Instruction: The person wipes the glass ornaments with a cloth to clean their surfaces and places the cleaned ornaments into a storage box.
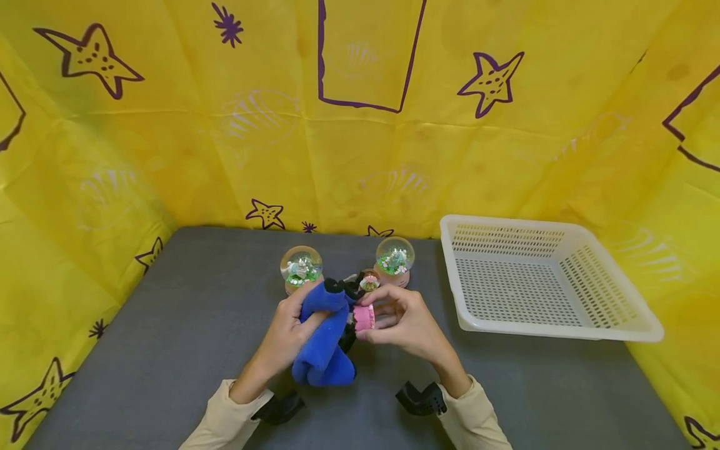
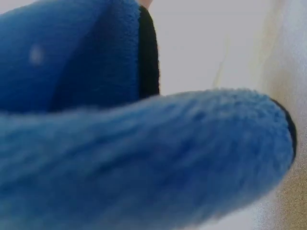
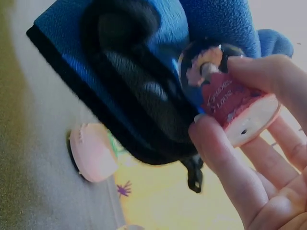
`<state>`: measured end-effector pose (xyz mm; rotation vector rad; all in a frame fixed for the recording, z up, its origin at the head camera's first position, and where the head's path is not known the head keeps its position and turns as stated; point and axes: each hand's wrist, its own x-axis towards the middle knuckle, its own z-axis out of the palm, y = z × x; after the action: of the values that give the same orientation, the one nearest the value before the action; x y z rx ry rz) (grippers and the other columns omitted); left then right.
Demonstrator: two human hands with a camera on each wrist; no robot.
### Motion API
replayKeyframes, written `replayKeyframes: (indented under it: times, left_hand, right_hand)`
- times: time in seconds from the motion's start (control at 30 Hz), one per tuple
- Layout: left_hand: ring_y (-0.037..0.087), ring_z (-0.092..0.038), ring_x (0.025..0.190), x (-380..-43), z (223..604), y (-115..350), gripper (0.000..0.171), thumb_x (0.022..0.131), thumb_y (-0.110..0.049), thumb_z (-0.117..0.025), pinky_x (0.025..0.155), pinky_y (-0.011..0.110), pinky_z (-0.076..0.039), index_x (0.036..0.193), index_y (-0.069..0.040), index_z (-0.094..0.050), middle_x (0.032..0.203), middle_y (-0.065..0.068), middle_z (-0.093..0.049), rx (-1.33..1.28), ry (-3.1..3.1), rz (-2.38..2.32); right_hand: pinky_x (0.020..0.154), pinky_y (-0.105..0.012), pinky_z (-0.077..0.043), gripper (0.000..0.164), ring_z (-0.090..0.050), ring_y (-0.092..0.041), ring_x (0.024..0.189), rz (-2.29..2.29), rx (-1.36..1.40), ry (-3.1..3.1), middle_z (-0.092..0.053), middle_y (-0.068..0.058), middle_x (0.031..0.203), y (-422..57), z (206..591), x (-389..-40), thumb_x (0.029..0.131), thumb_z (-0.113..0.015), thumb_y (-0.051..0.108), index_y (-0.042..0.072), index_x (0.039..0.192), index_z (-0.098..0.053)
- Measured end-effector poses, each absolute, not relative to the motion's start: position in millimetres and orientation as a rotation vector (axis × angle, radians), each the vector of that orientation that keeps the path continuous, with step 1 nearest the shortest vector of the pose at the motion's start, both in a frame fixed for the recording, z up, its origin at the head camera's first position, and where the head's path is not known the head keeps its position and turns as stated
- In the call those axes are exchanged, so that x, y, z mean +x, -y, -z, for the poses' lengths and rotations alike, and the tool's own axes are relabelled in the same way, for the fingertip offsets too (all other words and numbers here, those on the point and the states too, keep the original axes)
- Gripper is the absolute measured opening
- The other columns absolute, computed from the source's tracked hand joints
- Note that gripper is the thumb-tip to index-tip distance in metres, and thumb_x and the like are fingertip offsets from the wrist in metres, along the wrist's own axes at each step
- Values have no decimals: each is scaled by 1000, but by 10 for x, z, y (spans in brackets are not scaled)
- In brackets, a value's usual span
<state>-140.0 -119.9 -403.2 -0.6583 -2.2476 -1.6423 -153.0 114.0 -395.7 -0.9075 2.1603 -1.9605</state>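
Note:
My left hand [image 1: 285,332] grips a blue cloth [image 1: 322,347] with black edging, bunched up and hanging in folds. In the left wrist view the cloth's fuzzy folds [image 2: 158,163] fill most of the picture and hide the left fingers. With thumb and fingers my right hand [image 1: 413,322] pinches a small snow globe by its pink base [image 1: 364,317]. The globe lies tilted on its side, and its clear dome [image 3: 192,64] is against the cloth. The right wrist view shows lettering on the base [image 3: 225,98] and its white underside.
Two larger snow globes [image 1: 302,265] stand behind the hands, the second globe [image 1: 395,257] farther right. Beside that one sits a small globe [image 1: 369,281]. A white plastic basket [image 1: 554,332] stands on the grey table [image 1: 225,281] at the right. Yellow patterned fabric [image 1: 360,156] encloses the table.

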Motion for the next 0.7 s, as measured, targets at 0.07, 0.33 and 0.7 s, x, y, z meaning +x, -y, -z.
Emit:
replayKeyframes:
  times: [0.07, 0.33, 0.7]
  left_hand:
    - [8, -61, 95, -1420, 4029, 1211, 27, 90, 4, -62, 85, 25, -51, 116, -4, -62, 106, 8, -69, -641, 2233, 1677]
    - [16, -62, 102, -1405, 3982, 1241, 44, 93, -12, -67, 86, 35, -53, 135, -17, -52, 121, 7, -63, -795, 2439, 1885]
    - [15, -66, 92, -1401, 4019, 1171, 33, 86, -19, -76, 79, 33, -53, 115, -20, -60, 107, 0, -69, -730, 2507, 1648]
  right_hand:
    - [70, -38, -61, 40, -73, -13, 88, 1970, -928, -2139, -67, -26, 111, -1143, 3956, -1533, 71, -82, -9, 0, 106, -63]
    - [69, -36, -61, 40, -74, -13, 87, 1959, -910, -2240, -68, -24, 106, -1168, 3956, -1542, 72, -83, -6, 0, 106, -64]
    - [72, -33, -61, 38, -74, -14, 89, 1901, -805, -2270, -68, -24, 105, -1101, 4002, -1554, 73, -79, -8, -3, 107, -64]
